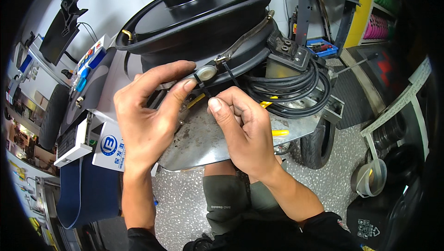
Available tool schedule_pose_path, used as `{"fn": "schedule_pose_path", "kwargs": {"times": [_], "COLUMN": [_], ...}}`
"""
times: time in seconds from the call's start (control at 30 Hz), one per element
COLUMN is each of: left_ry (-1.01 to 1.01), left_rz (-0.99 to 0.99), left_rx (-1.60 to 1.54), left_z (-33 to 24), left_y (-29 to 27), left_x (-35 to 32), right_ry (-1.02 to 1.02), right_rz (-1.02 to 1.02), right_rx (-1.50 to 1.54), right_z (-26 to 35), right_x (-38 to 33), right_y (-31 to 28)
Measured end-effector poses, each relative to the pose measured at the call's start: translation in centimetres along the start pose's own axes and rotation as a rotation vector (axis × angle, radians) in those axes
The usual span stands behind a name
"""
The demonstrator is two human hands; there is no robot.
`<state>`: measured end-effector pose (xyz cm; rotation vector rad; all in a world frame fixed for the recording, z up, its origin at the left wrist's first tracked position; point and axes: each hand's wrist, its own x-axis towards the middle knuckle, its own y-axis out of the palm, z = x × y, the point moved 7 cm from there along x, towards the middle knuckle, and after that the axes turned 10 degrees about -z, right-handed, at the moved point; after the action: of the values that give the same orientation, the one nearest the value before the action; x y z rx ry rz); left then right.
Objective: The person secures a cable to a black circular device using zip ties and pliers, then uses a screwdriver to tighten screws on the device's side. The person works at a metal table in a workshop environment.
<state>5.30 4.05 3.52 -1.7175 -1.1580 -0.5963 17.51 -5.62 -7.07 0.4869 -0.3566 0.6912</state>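
We seem to be at a fastening step: the white round piece (207,72) sits against the near side of the wheel rim (199,25), next to the metal band (247,37) wrapped around the rim. Our left hand (148,101), at the rim's near side, curves its fingers about the piece's edge — whether they grip, we cannot tell. Our right hand (247,131), just below the rim, pinches a black strap (201,84). The next move probably calls for steadying the piece while drawing that strap snug.
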Motion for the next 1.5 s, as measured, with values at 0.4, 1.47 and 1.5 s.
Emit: {"fn": "schedule_pose_path", "kwargs": {"times": [0.4, 1.47, 1.5], "left_ry": [0.041, 0.058, 0.058], "left_rz": [0.023, 0.084, 0.080], "left_rx": [0.018, 0.015, 0.019], "left_z": [0.2, 0.5, 0.4], "left_y": [0.8, 1.4, 1.3], "left_x": [-0.3, -0.4, -0.3], "right_ry": [0.139, -0.004, -0.014], "right_rz": [0.065, -0.005, -0.004], "right_rx": [0.054, 0.060, 0.067], "right_z": [2.5, -1.0, -0.8], "right_x": [-1.8, 1.5, 1.6], "right_y": [0.7, 0.6, 0.6]}}
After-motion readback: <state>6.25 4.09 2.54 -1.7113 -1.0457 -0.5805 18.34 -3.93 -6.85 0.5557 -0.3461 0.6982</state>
